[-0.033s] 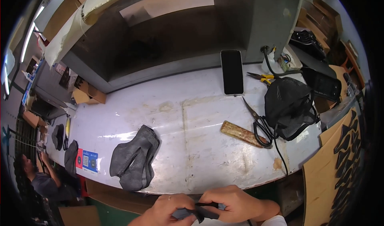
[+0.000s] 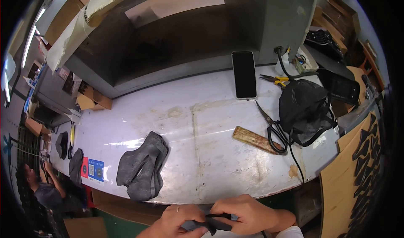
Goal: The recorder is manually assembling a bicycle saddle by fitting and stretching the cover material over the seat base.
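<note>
At the table's near edge, low in the view, my left hand (image 2: pixel 180 222) and my right hand (image 2: pixel 246 214) are close together. Both are closed on a dark grey and black piece (image 2: pixel 223 224) of bendable-looking material, the fingers gripping it from either side. Most of it is hidden by the fingers and the lower edge, so its kind cannot be told. On the table beyond my left hand lies a dark grey bicycle saddle cover (image 2: pixel 141 168), folded or stacked in layers with a slot down its middle. Neither hand touches it.
On the white table (image 2: pixel 219 162) to the right lie scissors (image 2: pixel 275 132), a worn flat bar (image 2: pixel 256 141), pliers (image 2: pixel 273 79), a black mesh bag (image 2: pixel 305 111) and a phone (image 2: pixel 244 76). A cardboard sheet (image 2: pixel 341 183) with dark pieces leans at right. A co-worker (image 2: pixel 50 191) sits far left.
</note>
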The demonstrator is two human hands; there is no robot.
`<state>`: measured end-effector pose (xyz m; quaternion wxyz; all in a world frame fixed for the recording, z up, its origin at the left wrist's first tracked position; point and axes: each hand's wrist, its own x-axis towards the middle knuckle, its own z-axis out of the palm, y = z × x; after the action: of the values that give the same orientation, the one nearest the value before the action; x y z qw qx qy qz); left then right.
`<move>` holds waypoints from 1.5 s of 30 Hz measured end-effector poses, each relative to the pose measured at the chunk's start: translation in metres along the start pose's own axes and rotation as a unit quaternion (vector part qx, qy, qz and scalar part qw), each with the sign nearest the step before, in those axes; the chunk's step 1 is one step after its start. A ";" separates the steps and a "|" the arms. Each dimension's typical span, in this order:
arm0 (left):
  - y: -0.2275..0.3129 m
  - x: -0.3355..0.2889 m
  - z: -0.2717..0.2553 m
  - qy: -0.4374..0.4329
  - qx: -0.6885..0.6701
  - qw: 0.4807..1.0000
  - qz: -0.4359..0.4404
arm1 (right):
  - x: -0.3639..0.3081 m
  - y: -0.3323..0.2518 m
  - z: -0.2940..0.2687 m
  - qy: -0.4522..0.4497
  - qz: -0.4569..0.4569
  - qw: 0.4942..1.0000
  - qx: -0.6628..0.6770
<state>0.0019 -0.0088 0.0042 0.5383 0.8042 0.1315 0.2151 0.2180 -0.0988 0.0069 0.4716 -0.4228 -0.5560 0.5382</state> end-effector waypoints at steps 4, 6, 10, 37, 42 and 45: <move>0.023 0.013 -0.002 0.030 0.032 0.995 0.091 | -0.003 0.005 -0.003 -0.041 -0.031 0.999 0.000; 0.026 0.007 -0.001 0.039 0.040 0.998 0.038 | -0.001 0.005 -0.002 -0.030 -0.036 0.999 0.011; 0.021 0.000 -0.001 0.049 0.027 0.998 0.019 | 0.004 0.017 0.007 0.008 -0.122 0.991 0.053; 0.042 -0.005 -0.006 0.111 -0.259 0.933 -0.223 | 0.007 0.031 0.011 0.040 0.086 0.930 0.356; 0.042 0.010 -0.015 0.014 -0.239 0.943 -0.231 | 0.012 0.070 0.013 -0.013 -0.110 0.933 0.341; 0.043 0.017 -0.018 -0.023 -0.212 0.953 -0.215 | -0.001 0.078 0.017 0.054 -0.012 0.934 0.353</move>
<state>0.0068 -0.0030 0.0533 0.7331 0.6286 0.2403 0.0987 0.1987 -0.0983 -0.0706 0.6262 -0.2512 -0.3088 0.6704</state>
